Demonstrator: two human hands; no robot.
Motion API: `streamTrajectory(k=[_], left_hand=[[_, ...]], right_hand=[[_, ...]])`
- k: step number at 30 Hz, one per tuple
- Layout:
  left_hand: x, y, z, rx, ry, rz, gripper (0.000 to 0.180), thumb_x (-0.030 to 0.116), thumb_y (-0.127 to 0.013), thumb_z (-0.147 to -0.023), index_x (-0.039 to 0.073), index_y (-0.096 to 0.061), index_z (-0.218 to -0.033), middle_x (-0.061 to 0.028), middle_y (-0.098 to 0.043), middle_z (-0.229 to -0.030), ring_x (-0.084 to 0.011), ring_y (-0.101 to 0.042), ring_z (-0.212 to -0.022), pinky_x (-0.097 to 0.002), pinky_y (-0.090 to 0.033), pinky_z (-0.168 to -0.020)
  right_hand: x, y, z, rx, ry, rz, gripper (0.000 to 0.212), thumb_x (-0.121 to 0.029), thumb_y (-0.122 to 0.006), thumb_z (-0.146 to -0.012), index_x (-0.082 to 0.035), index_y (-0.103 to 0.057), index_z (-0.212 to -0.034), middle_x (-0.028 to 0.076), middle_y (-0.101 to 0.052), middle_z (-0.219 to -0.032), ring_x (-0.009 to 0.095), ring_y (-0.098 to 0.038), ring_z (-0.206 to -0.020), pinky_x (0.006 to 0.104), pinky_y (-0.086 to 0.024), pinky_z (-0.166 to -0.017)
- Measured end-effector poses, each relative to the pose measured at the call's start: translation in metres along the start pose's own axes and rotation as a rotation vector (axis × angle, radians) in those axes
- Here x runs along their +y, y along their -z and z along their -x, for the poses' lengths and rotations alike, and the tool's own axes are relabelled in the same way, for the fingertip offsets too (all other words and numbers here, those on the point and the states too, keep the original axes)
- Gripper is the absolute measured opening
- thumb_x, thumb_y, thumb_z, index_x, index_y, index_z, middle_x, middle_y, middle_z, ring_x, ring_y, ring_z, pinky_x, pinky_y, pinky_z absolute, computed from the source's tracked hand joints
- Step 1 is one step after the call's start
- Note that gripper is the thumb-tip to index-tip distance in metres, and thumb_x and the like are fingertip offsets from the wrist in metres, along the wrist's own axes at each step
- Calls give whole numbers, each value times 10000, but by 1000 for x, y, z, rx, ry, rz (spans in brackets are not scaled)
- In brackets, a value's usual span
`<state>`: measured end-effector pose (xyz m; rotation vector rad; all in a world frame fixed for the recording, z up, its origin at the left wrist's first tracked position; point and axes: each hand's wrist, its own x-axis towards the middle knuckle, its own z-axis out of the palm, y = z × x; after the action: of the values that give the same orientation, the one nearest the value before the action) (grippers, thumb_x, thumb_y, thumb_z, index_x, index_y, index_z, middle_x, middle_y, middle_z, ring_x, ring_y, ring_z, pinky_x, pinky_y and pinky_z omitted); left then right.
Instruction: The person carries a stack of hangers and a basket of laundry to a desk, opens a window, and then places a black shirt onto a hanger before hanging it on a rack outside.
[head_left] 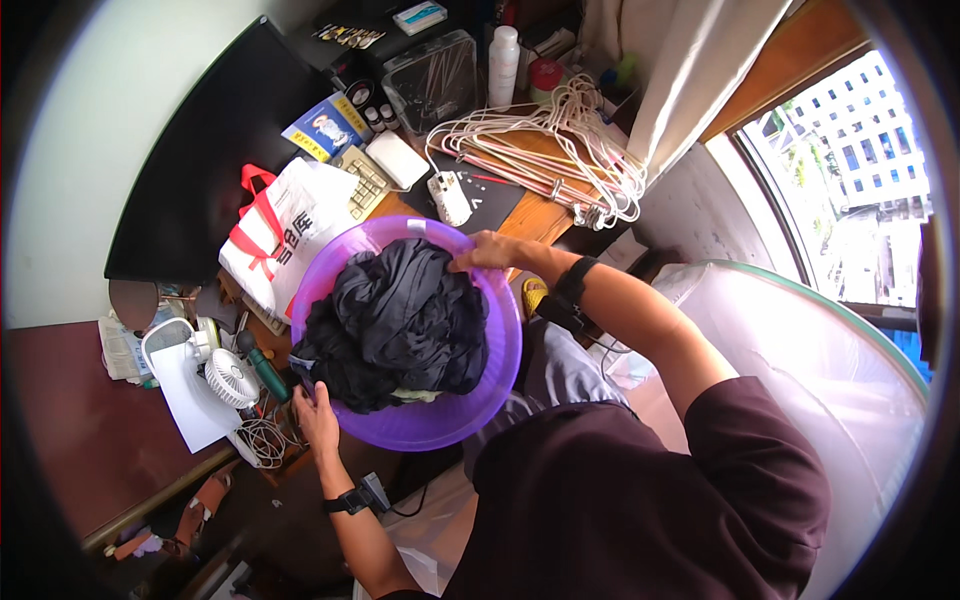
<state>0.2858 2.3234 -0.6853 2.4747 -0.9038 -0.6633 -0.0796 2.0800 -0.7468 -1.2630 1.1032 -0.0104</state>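
A round purple plastic basin (505, 375) is held up in front of me, between the desk and my body. Dark, crumpled clothes (400, 320) are heaped inside it, with a bit of pale cloth (412, 396) showing at the near edge. My left hand (318, 420) grips the basin's near-left rim, its thumb up beside the clothes. At the far-right rim, my right hand (487, 252) is closed round the edge, with fingertips over the dark cloth. The undersides of both grips are hidden.
Behind the basin, a wooden desk (540, 217) carries a bundle of wire clothes hangers (590, 140), a power strip (449, 198) and a keyboard (362, 183). A white bag with red handles (285, 225) touches the basin's left. A small fan (231, 378) lies left; a white mesh net (790, 350) stands right.
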Motion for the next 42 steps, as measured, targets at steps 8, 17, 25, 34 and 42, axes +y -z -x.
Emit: streamTrajectory(k=[8,17,25,34,42], left_hand=[[77,4,77,97,-157,-429,731,273,-679,-839,24,-326,-1430,-217,-305,-1488,-383,-307,-1363,-462,-283,-1109],[203,-56,127,88,-552,-433,542,201,-672,-807,3,-512,-1285,-238,-410,-1413,-410,-394,-1292,-467,-328,-1069],[229,-83,141,69,-618,-406,463,186,-663,-806,-3,-567,-1217,-234,-462,-1369,-397,-439,-1255,-456,-355,-1051],[244,-100,133,28,-631,-316,397,150,-650,-820,-2,-591,-1182,-230,-495,-1336,-390,-470,-1229,-428,-378,-1041],[241,-105,127,-15,-622,-233,389,171,-653,-821,-2,-607,-1166,-232,-508,-1320,-390,-477,-1223,-440,-389,-1033]], right_hand=[[34,152,73,474,74,321,356,-381,-670,-840,-35,-696,-921,92,-681,-700,172,-683,-651,320,-543,-580],[47,222,41,797,97,824,379,-449,-607,-846,-87,-636,-952,178,-681,-828,353,-670,-802,453,-530,-715],[53,233,17,725,92,914,255,-278,-547,-845,-69,-665,-931,157,-695,-859,327,-687,-813,414,-549,-724],[20,199,34,495,524,631,377,-343,-538,-842,-98,-554,-1128,215,-658,-800,397,-641,-759,487,-514,-701],[-9,187,45,348,619,450,256,-270,-536,-873,-45,-539,-995,245,-616,-766,442,-597,-759,508,-466,-691]])
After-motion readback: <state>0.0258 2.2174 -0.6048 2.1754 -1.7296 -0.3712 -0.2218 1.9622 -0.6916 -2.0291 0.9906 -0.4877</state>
